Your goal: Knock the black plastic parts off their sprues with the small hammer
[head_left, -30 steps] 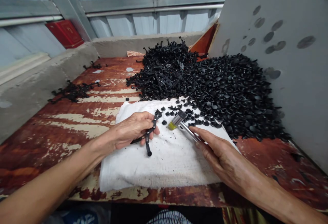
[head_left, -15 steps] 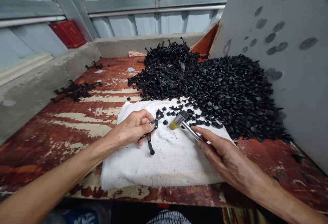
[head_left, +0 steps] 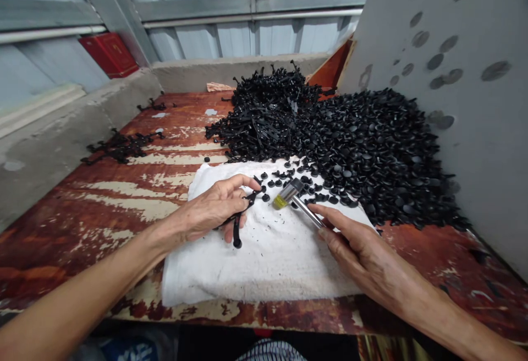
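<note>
My left hand (head_left: pixel 210 209) grips a black plastic sprue runner (head_left: pixel 237 226) over a folded white towel (head_left: pixel 264 267), and one arm of the runner hangs below my fingers. My right hand (head_left: pixel 350 245) rests at the towel's right side with its fingers around the handle of a small metal hammer (head_left: pixel 291 191), whose head has a yellow end. Several small black round-headed plastic pieces (head_left: pixel 297 180) lie loose along the towel's far edge, next to a large heap of the same pieces (head_left: pixel 371 152). Behind it is a tangle of black sprues (head_left: pixel 264 113).
The towel lies on a rusty red board (head_left: pixel 82 229) with peeling cream paint, bounded by low concrete walls (head_left: pixel 82 102). A grey panel with round marks (head_left: pixel 445 58) stands at the right. Another small sprue clump (head_left: pixel 121 147) lies at the left.
My left hand has turned the runner and moved it slightly left, its fingers now curled closer around it. My right hand and the hammer have hardly moved.
</note>
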The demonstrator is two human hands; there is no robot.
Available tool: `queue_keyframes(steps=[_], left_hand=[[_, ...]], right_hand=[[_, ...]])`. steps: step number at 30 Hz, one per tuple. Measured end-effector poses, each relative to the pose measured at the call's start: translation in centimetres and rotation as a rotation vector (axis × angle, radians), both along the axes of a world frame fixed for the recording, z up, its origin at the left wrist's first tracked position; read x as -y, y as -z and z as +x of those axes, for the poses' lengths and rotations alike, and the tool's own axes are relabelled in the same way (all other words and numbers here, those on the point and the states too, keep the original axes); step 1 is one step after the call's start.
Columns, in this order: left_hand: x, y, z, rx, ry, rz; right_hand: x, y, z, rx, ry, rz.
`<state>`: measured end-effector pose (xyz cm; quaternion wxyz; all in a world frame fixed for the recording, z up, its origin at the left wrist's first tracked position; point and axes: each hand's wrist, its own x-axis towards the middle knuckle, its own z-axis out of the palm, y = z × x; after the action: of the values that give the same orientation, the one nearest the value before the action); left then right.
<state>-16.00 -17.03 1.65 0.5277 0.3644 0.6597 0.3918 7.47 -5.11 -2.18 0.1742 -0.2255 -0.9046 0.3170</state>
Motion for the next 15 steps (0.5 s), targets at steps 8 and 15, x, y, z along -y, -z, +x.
queue_keyframes(steps=[8, 15], left_hand=[[-0.06, 0.00, -0.25, 0.050, 0.016, -0.030], [-0.05, 0.00, -0.37, 0.061, -0.001, -0.051]], right_hand=[[0.09, -0.52, -0.10, 0.004, -0.009, -0.021], [0.10, -0.68, -0.15, -0.022, -0.006, -0.022]])
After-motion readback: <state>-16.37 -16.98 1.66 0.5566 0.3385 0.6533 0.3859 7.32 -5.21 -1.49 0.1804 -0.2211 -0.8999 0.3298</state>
